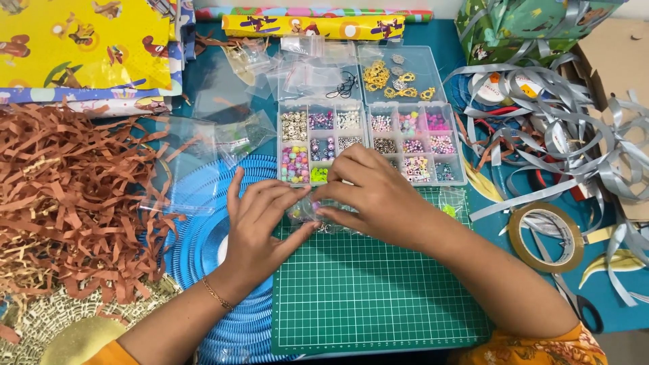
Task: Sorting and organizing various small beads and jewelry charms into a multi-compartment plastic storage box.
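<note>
here, both hands' fingers pinch a small clear bag beside the bead box.

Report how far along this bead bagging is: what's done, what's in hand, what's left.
Done: none of it shows as finished; the clear bags behind the bead box look empty. In hand: the left hand and right hand pinch a small clear bag holding a few beads above the green cutting mat. Left: the box's compartments are full.

Both hands meet, left hand and right hand fingers pinched.
</note>
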